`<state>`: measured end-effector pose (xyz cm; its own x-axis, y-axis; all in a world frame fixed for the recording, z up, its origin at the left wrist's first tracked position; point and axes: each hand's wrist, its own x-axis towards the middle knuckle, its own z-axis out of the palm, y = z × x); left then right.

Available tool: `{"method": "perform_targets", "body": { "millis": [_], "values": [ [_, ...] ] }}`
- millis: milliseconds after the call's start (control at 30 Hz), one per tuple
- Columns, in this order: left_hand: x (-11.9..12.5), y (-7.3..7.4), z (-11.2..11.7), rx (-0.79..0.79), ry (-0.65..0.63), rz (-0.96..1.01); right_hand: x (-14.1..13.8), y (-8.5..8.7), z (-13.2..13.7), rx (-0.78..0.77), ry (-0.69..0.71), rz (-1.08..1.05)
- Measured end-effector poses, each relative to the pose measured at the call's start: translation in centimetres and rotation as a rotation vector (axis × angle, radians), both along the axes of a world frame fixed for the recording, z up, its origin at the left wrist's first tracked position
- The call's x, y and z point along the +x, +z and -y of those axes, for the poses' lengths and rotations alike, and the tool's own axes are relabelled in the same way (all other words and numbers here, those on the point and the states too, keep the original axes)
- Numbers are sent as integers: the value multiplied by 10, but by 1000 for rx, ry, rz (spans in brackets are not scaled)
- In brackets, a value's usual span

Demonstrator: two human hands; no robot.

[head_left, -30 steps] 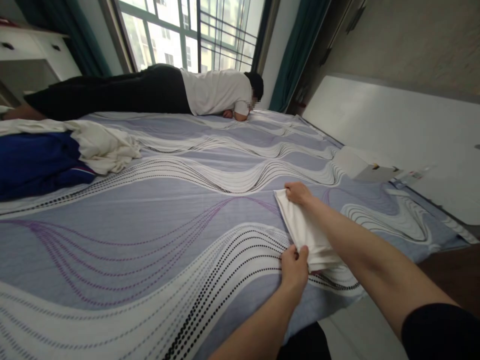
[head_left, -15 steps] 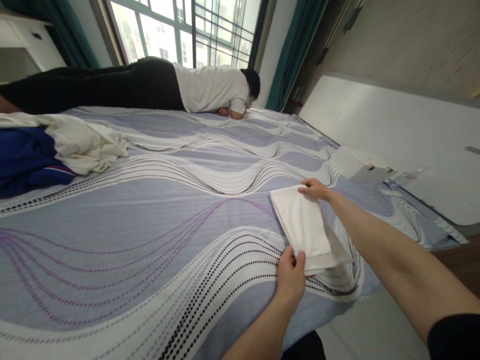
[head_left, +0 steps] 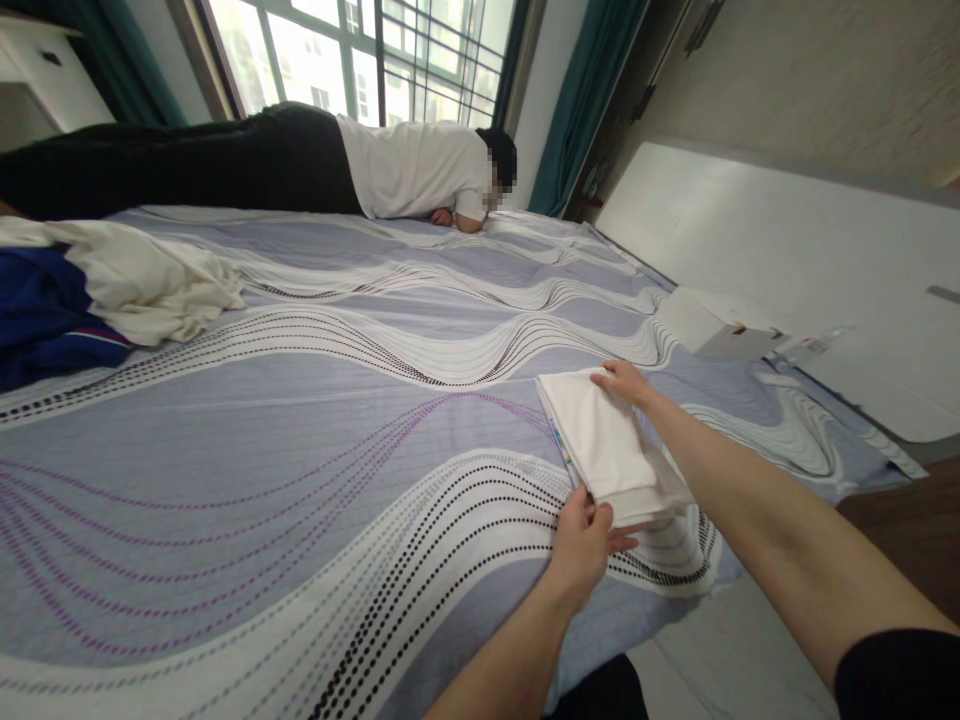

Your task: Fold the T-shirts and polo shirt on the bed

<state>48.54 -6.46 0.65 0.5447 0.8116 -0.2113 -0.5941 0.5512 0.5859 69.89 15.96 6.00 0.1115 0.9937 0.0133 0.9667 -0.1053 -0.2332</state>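
Head view: folded white cloth (head_left: 606,445) lying on the right, near part of a patterned bedsheet (head_left: 300,450). Left hand (head_left: 583,545) pinching the cloth's near corner, thumb on top, fingers curled beneath. Right hand (head_left: 622,382) pressed on the far corner, fingers bent, gripping the fold's edge. Far left, a crumpled cream garment (head_left: 142,285) beside a blue garment (head_left: 45,315). At the far edge, another person (head_left: 300,165) stretched face down under the window (head_left: 360,60). White headboard (head_left: 787,250) along the right.
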Motion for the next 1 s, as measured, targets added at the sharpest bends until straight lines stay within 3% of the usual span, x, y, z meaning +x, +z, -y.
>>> {"method": "perform_targets", "body": {
  "millis": [267,467,600,667,767,833,900,1000],
  "values": [
    [0,0,0,-40,16,-21,-8,-1,10,25,-88,60],
    [3,-1,1,10,-9,-127,-23,-10,17,90,-147,73],
    [3,-2,4,43,-1,-200,-32,-6,14,98,-167,75],
    [0,-4,8,69,72,-284,-44,1,19,133,-195,83],
    [-9,-8,11,161,355,-470,-74,8,50,241,-100,158],
    [-13,-10,9,269,599,-618,-98,3,83,267,36,241],
    [-14,-12,6,397,757,-752,-116,-10,116,173,85,254],
    [-8,-14,2,605,742,-895,-123,-28,144,-11,102,136]
  ]
}}
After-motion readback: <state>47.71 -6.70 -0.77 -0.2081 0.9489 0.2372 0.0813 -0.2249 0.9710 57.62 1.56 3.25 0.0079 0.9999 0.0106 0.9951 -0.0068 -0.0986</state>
